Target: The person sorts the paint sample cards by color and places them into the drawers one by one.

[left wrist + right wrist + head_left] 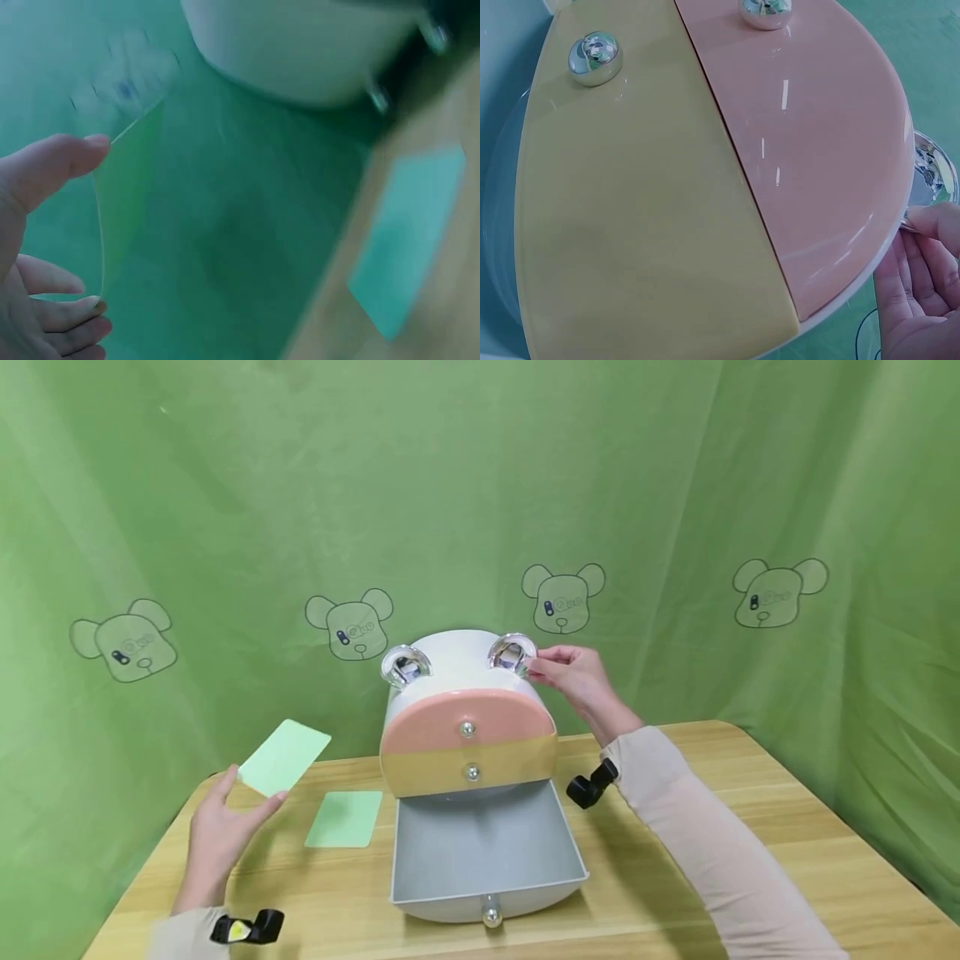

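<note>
My left hand (219, 835) holds a pale green card (285, 757) by its edges, thumb on one side and fingers on the other, raised above the table. In the left wrist view the card (126, 199) appears nearly edge-on. A rounded storage box (450, 672) with a pink drawer (435, 720), a yellow drawer (427, 772) and a grey bottom drawer (487, 843) stands mid-table. The grey drawer is pulled out; the other two are closed. My right hand (577, 681) pinches the box's right silver ear (512, 653) between thumb and fingers.
A second green card (345, 820) lies flat on the wooden table (810, 877), left of the grey drawer. The box's left silver ear (406, 667) sticks up. Behind hangs a green curtain (450, 485) printed with bear heads.
</note>
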Tool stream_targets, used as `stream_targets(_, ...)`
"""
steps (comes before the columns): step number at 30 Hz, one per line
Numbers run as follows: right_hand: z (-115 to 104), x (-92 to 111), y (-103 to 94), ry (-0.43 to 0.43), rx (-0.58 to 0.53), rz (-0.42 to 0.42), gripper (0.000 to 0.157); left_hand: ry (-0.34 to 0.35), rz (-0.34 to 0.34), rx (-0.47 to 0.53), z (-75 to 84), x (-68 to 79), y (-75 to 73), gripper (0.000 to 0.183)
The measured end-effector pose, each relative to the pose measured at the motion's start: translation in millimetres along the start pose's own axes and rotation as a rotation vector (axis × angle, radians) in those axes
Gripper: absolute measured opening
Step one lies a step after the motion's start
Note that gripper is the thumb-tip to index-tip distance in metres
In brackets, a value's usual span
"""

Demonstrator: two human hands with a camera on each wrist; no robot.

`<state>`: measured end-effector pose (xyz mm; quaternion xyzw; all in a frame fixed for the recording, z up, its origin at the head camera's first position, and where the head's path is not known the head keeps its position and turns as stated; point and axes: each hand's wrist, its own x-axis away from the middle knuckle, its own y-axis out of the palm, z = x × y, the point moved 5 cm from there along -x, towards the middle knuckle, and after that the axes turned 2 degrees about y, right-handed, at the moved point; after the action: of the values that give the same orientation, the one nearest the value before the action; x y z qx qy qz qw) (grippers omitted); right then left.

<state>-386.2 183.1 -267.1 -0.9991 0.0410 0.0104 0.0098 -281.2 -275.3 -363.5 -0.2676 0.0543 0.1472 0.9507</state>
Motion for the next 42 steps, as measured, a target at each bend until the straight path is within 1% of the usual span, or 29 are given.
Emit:
stream_targets(3, -1.3, 2.0, 1.6, -0.006, 0.004, -0.002, 0.025, 0.054, -0.028, 0.009, 23.2, 9.7, -2.4, 0.1)
stream_targets(6, -3.4, 5.6, 2.6, -0.018, -0.012, -0.005, 0.021, 0.114, -0.049, 0.039, 46.1, 21.3, -4.1, 0.095)
stream_targets(10, -5.5, 7.5, 3.3, -0.029, -0.026, -0.005, 0.02, 0.202, -0.115, 0.088, 74.1, 39.3, -2.7, 0.088)
stream_targets(14, -5.0, 5.0, 3.0, -0.019, -0.013, -0.003, 0.024, 0.303, -0.193, 0.092, 95.9, 56.5, 6.5, 0.084)
stream_targets(18, -4.1, 2.4, 2.6, -0.009, -0.017, -0.007, 0.023, 0.413, -0.251, 0.063, 108.9, 68.9, 23.1, 0.084)
stream_targets(21, -3.6, 1.7, 2.3, -0.004, -0.027, -0.004, 0.021, 0.5, -0.303, 0.063, 114.3, 73.7, 38.9, 0.083)
stream_targets(23, -3.8, 2.3, 2.0, -0.004, -0.027, 0.0, 0.02, 0.548, -0.349, 0.071, 115.5, 74.9, 50.3, 0.082)
stream_targets(26, -3.8, 2.8, 1.9, -0.008, -0.027, 0.003, 0.02, 0.588, -0.421, 0.072, 114.1, 75.1, 66.8, 0.083)
stream_targets(29, -3.6, 2.7, 2.4, -0.013, -0.028, -0.001, 0.021, 0.598, -0.482, 0.079, 110.2, 75.2, 81.7, 0.084)
stream_targets(37, -1.0, 0.3, 0.9, -0.009, -0.017, 0.006, 0.022, 0.537, -0.647, 0.081, 96.5, 75.9, 124.9, 0.091)
stream_targets(39, -1.2, 0.9, 0.9, -0.005, -0.013, 0.007, 0.023, 0.533, -0.675, 0.088, 93.8, 77.5, 134.3, 0.091)
stream_targets(42, -0.7, 1.0, 0.7, 0.0, -0.011, 0.01, 0.023, 0.539, -0.696, 0.085, 90.7, 79.6, 145.3, 0.091)
